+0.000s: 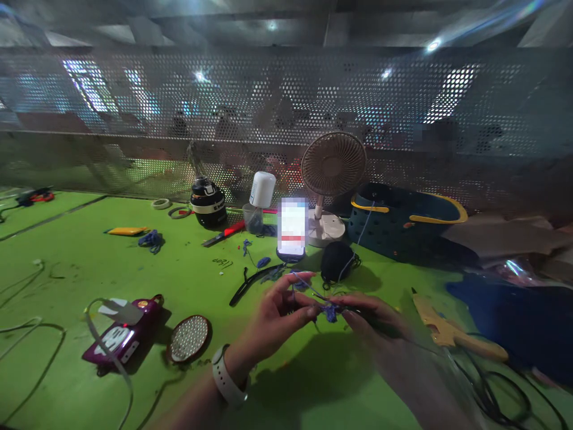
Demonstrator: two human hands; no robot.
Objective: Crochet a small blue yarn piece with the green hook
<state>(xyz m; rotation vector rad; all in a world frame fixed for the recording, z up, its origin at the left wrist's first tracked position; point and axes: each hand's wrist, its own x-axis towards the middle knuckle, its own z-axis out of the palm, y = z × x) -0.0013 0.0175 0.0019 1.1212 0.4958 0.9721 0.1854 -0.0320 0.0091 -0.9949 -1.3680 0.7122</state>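
A small piece of blue-purple crochet (330, 313) hangs between my two hands, over the green table. My left hand (277, 313), with a white watch strap on its wrist, pinches the piece at its left edge. Blue yarn (305, 283) runs over the raised left index finger down to the piece. My right hand (378, 322) is closed at the right side of the work on a thin crochet hook (317, 294), mostly hidden by fingers and yarn. Just beyond the hands lies a dark ball of yarn (336, 261), from which a strand rises towards the basket.
A lit phone (292, 230) stands upright ahead, beside a fan (333, 164) and a dark basket (380, 230). On the right lies a glue gun (452, 331) with its cord. Leftward are a purple power bank (128, 334), a round studded mirror (190, 338) and a utility knife (224, 233).
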